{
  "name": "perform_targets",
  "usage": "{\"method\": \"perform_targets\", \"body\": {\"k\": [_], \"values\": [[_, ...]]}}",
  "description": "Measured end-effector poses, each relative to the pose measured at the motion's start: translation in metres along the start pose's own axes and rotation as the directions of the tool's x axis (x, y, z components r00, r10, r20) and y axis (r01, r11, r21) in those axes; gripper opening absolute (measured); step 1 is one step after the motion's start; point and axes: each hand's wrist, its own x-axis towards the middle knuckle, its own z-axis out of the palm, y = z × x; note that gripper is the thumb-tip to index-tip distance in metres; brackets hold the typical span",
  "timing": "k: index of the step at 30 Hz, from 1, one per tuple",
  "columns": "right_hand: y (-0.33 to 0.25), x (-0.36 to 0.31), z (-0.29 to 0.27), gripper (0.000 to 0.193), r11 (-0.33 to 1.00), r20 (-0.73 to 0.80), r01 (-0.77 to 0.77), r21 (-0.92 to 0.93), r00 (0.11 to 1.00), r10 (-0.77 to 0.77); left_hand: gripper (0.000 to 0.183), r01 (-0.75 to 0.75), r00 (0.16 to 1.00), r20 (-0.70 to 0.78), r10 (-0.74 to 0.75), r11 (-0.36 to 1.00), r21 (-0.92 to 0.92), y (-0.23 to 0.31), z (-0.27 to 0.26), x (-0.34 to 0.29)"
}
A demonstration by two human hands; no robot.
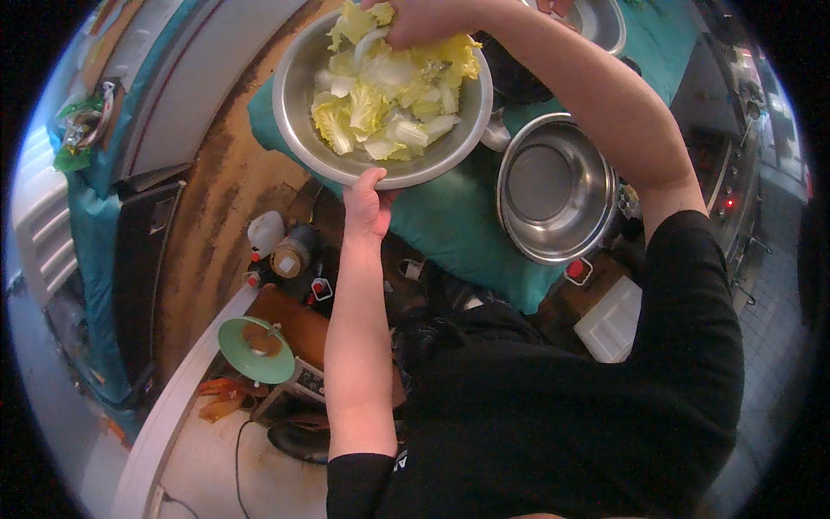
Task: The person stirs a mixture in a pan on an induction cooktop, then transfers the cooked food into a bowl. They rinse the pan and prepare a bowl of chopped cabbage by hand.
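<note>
Torn pale yellow-green cabbage leaves fill much of a wide steel bowl. My left hand grips the bowl's near rim, its thumb over the edge and the other fingers mostly hidden beneath. Reaching across from the right, my right hand is at the bowl's far side among the leaves. Its fingers are bent and closed on some of them, and the picture's top edge cuts off part of this hand. The bowl looks tilted slightly toward me.
Right of the bowl, a steel basin stands on a teal cloth-covered table. Another metal basin sits farther back, with a bit of a hand by it. Low at left are a green scale pan and several bottles; a white crate is at lower right.
</note>
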Motion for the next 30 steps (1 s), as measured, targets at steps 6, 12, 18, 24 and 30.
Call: {"method": "perform_targets", "body": {"k": [6, 12, 18, 24, 30], "values": [[0.009, -0.004, -0.003, 0.038, 0.964, -0.056, 0.178, 0.197, 0.984, -0.17, 0.04, 0.028, 0.999, -0.033, -0.027, 1.0, 0.015, -0.002, -0.007, 0.003], [0.016, -0.002, 0.004, 0.033, 0.998, -0.061, 0.059, 0.033, 0.997, -0.057, 0.039, 0.034, 0.999, -0.008, -0.034, 0.999, 0.008, -0.007, -0.014, 0.008], [0.009, -0.008, 0.034, 0.051, 0.987, 0.018, -0.149, 0.059, 0.989, 0.148, 0.044, 0.024, 1.0, -0.019, -0.025, 1.0, -0.016, -0.006, -0.014, 0.009], [0.025, -0.01, 0.069, 0.054, 0.974, 0.033, -0.167, 0.151, 0.986, 0.164, 0.049, 0.018, 0.998, -0.059, -0.018, 1.0, -0.008, -0.004, -0.011, 0.006], [0.038, -0.014, 0.078, 0.052, 0.965, 0.051, -0.196, 0.172, 0.981, 0.19, 0.057, 0.054, 0.994, -0.089, -0.056, 0.998, -0.016, -0.002, -0.01, 0.003]]}}
